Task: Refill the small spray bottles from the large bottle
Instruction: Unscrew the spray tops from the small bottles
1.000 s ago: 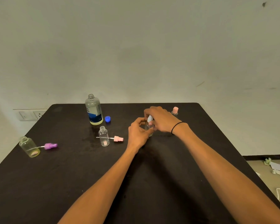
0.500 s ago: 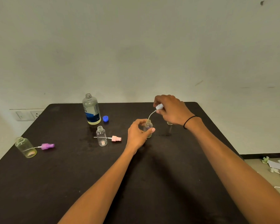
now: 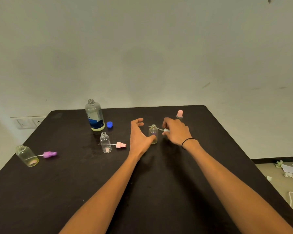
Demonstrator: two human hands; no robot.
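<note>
The large bottle (image 3: pixel 94 115) stands uncapped at the back of the black table (image 3: pixel 74 183), its blue cap (image 3: pixel 109 124) beside it. A small open bottle (image 3: pixel 153 134) stands mid-table. My left hand (image 3: pixel 139 137) has spread fingers, with the thumb touching the bottle's lower side. My right hand (image 3: pixel 175 131) pinches a white spray head (image 3: pixel 166 130) low beside that bottle, its thin tube lying behind the neck. Another open small bottle (image 3: pixel 105 142) stands left, a pink spray head (image 3: pixel 120 145) lying next to it.
A wider open bottle (image 3: pixel 26 155) stands at the left edge with a purple spray head (image 3: pixel 49 154) lying beside it. A small bottle with a pink top (image 3: pixel 179 114) stands at the back right. Wall sockets (image 3: pixel 30 122) sit left; paper scraps (image 3: pixel 289 168) litter the floor right.
My right hand pulled the white spray head out of the small bottle, lifted it, then lowered it to the bottle's right. My left hand has opened and loosened its hold on the bottle.
</note>
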